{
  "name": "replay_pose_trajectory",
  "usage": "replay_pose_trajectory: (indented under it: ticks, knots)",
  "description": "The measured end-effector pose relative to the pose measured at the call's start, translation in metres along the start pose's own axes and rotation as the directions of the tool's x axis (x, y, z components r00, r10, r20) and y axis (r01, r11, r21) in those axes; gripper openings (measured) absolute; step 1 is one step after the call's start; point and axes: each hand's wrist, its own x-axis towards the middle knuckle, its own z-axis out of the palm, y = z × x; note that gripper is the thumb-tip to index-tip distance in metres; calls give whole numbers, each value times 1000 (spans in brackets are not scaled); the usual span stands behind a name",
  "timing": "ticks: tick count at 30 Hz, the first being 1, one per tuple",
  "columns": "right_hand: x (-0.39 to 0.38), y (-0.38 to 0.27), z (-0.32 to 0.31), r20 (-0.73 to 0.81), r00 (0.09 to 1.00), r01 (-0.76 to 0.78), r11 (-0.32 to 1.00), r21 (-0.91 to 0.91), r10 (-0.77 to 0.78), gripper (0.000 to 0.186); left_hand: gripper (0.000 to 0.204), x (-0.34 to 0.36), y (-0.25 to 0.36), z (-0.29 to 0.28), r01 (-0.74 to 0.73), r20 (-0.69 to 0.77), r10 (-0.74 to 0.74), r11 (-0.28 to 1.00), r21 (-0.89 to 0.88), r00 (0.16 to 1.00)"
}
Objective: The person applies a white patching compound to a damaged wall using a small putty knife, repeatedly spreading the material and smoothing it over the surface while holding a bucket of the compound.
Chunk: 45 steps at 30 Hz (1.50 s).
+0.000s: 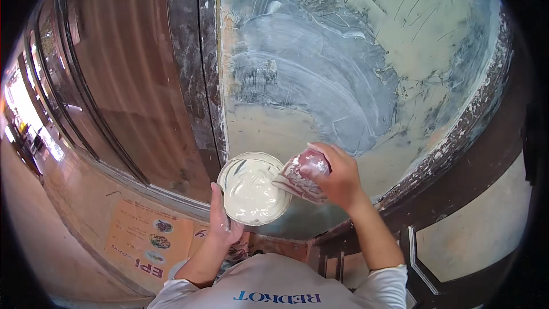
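Observation:
A round white bowl [227, 173] of creamy off-white paste [255, 191] rests in my left hand [224, 220], whose thumb lies along its side. My right hand [338, 178] is closed around a reddish putty scraper [301, 174] smeared with paste. The scraper's edge is at the bowl's right rim; whether it touches the paste is hard to tell. Beyond both hands stands a wall panel [309, 63] with a grey-white smeared patch over a pale yellowish coat, marked by scratches and dark spots.
A dark, paint-spattered frame post [200, 74] borders the panel on the left, beside brown glass doors [123, 68]. An orange printed sheet [150, 237] lies on the floor at lower left. Dark trim [452, 154] curves along the panel's right, with a dark-framed pale panel [474, 223] below.

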Motion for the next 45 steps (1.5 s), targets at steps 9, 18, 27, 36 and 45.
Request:
replay_pose_trajectory:
  ticks: [9,18,27,36,45]
  knots:
    - [-60,43,25,-52,940,-331,940,83,336,36,69,6,12,-10,-43,16,44,996,-80,999]
    - [-95,69,26,-106,697,-47,193,980,709,25,69,3,1,-9,63,15,-63,998,-7,998]
    - [-97,70,19,-197,668,-183,415,891,718,32,69,5,-9,-17,108,27,-109,993,41,994]
    - [-113,85,31,-85,716,-383,492,782,693,27,68,6,-9,-5,66,59,-71,994,84,996]
    - [-73,74,27,-371,776,-474,860,188,509,22,71,2,-10,-11,125,30,-127,991,53,991]
